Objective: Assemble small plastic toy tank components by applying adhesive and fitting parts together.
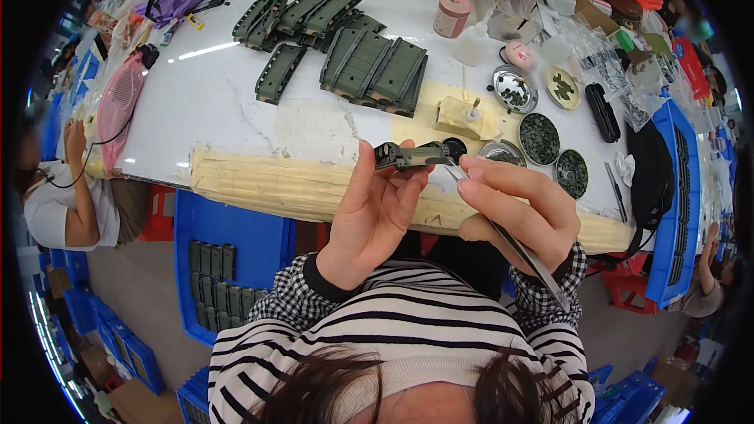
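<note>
Left fingers (361, 180) gripping the green camo part (416, 156) over the near edge of the counter (314, 126); right fingers (506, 177) clamped on steel tweezers (520, 252), tips at the part's right end. I'd hold the part level, squeeze lightly, approach slowly.

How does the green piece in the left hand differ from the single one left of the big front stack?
The held piece is raised in the left hand; the single piece lies on the table. Tweezers in the right hand point at the held piece, not the single piece. Both are green.
</note>
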`<state>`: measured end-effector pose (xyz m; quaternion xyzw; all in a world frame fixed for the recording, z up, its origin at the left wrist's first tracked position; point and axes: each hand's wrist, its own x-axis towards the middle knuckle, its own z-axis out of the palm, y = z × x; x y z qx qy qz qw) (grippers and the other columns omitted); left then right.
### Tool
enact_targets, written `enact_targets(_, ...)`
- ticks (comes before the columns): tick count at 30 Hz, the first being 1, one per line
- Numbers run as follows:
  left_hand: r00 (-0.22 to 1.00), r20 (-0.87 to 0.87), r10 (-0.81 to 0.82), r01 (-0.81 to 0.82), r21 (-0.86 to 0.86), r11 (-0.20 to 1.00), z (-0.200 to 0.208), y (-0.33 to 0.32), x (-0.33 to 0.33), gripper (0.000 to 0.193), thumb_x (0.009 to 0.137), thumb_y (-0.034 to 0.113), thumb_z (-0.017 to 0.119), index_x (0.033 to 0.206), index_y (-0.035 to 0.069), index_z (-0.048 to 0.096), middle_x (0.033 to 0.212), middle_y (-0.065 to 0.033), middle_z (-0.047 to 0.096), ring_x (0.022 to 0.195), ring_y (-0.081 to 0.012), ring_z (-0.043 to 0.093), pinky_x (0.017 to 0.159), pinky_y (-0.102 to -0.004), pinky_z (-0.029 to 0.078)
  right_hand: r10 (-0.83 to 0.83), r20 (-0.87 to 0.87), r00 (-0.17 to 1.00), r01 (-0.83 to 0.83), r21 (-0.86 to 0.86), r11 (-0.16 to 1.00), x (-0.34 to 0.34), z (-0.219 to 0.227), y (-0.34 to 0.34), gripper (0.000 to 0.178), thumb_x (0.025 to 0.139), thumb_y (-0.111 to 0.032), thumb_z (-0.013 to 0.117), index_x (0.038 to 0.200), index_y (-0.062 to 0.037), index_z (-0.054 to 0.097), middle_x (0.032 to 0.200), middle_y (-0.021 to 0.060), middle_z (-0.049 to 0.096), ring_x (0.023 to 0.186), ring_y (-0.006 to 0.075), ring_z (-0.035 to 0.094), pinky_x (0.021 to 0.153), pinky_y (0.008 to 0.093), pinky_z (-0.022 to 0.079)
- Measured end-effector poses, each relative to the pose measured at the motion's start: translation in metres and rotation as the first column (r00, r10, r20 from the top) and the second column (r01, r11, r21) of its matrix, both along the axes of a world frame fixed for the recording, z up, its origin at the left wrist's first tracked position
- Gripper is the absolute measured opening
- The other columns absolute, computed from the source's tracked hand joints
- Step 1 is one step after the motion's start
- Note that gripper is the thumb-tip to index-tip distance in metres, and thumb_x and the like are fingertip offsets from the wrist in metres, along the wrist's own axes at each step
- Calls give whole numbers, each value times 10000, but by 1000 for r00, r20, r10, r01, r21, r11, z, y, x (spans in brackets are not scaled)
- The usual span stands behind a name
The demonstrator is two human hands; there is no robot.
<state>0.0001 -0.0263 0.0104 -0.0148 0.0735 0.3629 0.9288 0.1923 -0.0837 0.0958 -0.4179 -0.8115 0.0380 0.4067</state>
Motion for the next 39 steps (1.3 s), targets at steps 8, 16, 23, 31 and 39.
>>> enact_targets(8,991,-94,95,-89,58,994,-1,-4,-1,572,992,456,473,1295,-28,480,1156,-131,594,1042,-197,627,889,-235,566,5,34,999,-7,60,998,-2,-1,5,356,721,-125,746,1055,-10,709,1024,159,676,875,266,689,681,308,571)
enact_targets(16,986,-114,124,-113,99,989,0,-4,-2,495,1011,439,435,1249,16,526,1131,-119,613,1054,-204,638,901,-259,560,1,63,998,-6,78,997,-2,-4,7,349,704,-122,738,1030,-1,709,1004,151,669,867,267,686,671,313,569)
enact_targets(23,989,-96,116,-108,87,990,-1,-5,-2,497,1014,433,431,1262,12,519,1141,-123,610,1069,-202,629,921,-261,550,31,78,996,-38,89,995,-2,-5,9,340,702,-125,730,1010,16,698,994,149,659,853,282,690,697,335,586)
enact_targets(31,994,-44,100,-97,55,994,-7,-7,-1,518,1013,423,440,1280,-17,499,1142,-116,588,1081,-209,608,924,-259,549,12,95,995,-25,142,990,-4,-9,11,338,701,-117,741,1003,26,691,980,146,659,837,274,694,692,338,593)
enact_targets(39,995,-14,96,-95,57,994,-9,-7,-1,515,1015,424,432,1290,-7,486,1174,-127,584,1102,-206,602,935,-263,546,9,89,996,-23,154,988,-5,-11,12,314,749,-151,742,1011,14,694,987,163,670,834,275,700,696,338,594)
